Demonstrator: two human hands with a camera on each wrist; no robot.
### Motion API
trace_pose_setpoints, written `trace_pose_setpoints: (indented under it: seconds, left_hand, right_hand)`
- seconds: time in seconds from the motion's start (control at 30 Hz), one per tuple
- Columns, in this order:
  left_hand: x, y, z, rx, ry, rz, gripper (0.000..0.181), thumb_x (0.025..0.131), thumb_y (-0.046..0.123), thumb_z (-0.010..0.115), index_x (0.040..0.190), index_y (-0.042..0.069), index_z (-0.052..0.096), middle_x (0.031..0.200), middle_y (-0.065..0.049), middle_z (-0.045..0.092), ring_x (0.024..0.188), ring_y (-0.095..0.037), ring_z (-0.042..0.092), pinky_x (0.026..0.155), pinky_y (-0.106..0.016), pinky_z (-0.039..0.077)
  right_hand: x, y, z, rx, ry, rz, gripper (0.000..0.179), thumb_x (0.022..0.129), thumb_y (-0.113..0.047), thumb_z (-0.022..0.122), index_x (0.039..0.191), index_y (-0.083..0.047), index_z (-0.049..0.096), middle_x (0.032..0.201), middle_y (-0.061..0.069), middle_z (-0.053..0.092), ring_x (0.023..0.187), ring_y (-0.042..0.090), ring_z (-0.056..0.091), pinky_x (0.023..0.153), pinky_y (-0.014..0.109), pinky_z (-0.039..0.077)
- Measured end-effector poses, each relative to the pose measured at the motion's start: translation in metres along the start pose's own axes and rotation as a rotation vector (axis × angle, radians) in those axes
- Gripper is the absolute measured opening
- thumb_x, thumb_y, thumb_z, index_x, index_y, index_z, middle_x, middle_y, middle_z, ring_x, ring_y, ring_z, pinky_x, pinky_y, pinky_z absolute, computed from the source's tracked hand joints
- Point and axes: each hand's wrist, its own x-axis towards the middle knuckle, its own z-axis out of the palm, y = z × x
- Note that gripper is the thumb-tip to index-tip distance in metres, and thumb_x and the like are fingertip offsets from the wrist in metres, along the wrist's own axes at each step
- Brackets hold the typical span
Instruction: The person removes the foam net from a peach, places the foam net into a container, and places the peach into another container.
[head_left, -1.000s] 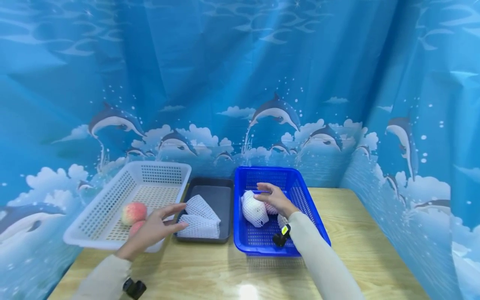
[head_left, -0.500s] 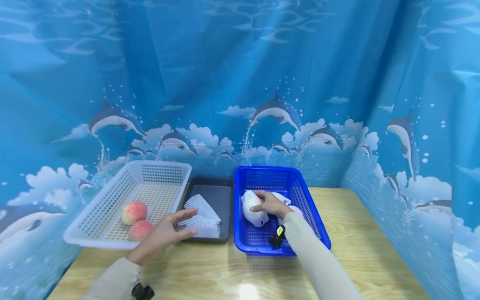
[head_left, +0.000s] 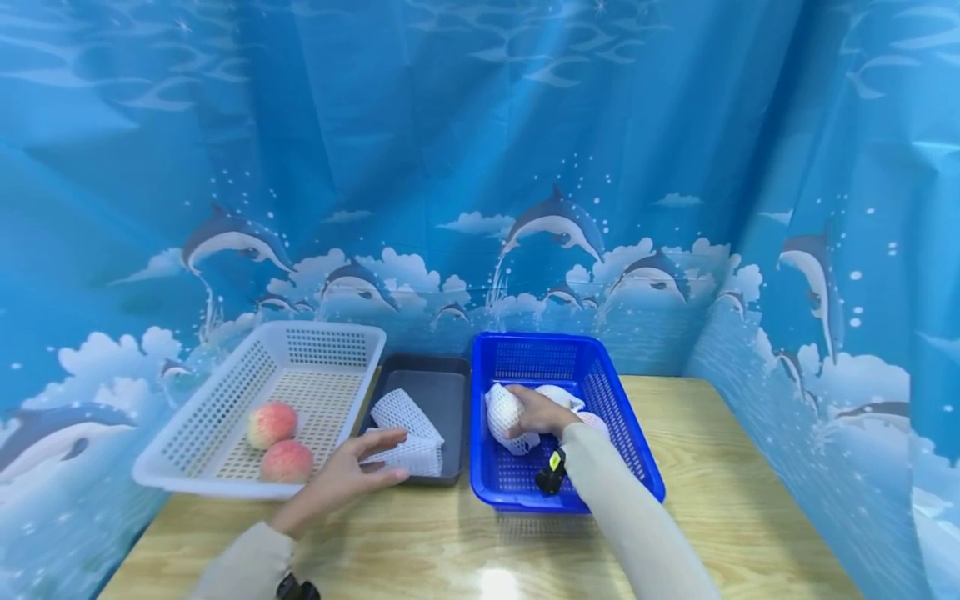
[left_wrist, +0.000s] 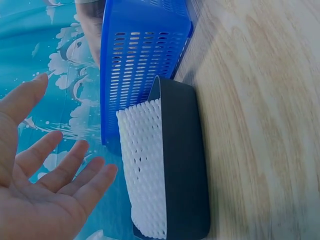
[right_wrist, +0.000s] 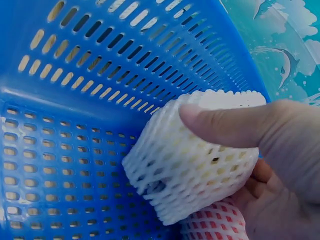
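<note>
A netted fruit is gripped by the right hand, the thumb laid across it, inside the blue basket. In the head view its long axis is slanted, from far left to near right. The left hand is spread wide beside the dark tray, where white nets are piled. Two peaches are contained in the white basket. The wood-grain table is backed by a dolphin-printed curtain.
</note>
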Motion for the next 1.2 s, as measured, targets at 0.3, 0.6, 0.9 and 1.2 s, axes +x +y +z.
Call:
trace_pose_setpoints:
  seconds: [0.3,0.6,0.9,1.2]
  left_hand:
    - [0.0000,-0.0042,0.0016,0.008,-0.004,0.003,0.059,0.085,0.017,0.074,0.133,-0.007,0.050,0.135,-0.027,0.051,0.127,-0.045,0.044,0.103,-0.052,0.042]
    - [0.0003,-0.0036,0.0004,0.001,-0.006,-0.016,0.058,0.085,0.016,0.073,0.133,-0.006,0.050,0.135,-0.026,0.051,0.125,-0.044,0.046,0.103,-0.052,0.042]
    - [-0.0015,-0.0057,-0.0002,0.014,-0.005,-0.020,0.058,0.085,0.018,0.073,0.133,-0.005,0.050,0.135,-0.026,0.051,0.124,-0.046,0.047,0.099,-0.050,0.047]
    - [-0.0032,-0.0035,-0.0019,-0.004,-0.002,-0.024,0.060,0.084,0.018,0.074,0.134,-0.005,0.049,0.136,-0.026,0.050,0.124,-0.044,0.048,0.103,-0.053,0.042]
  right_hand:
    - [0.0035,-0.0008,0.0029,-0.051,0.034,-0.001,0.080,0.065,-0.002,0.085,0.136,0.002,0.047,0.124,0.017,0.059,0.111,0.032,0.056,0.097,0.049,0.048]
    - [0.0016,-0.0001,0.0008,-0.064,0.050,-0.056,0.079,0.063,0.000,0.084,0.133,0.004,0.048,0.126,0.019,0.058,0.114,0.034,0.054,0.098,0.049,0.047]
    - [-0.0018,0.0031,0.0004,-0.018,0.017,-0.031,0.085,0.065,-0.006,0.085,0.139,0.001,0.044,0.126,0.018,0.058,0.114,0.033,0.055,0.100,0.051,0.046]
    - [-0.0005,0.0031,-0.0028,-0.035,0.009,-0.077,0.080,0.065,-0.009,0.086,0.134,0.000,0.047,0.116,0.012,0.061,0.102,0.027,0.058,0.089,0.045,0.052]
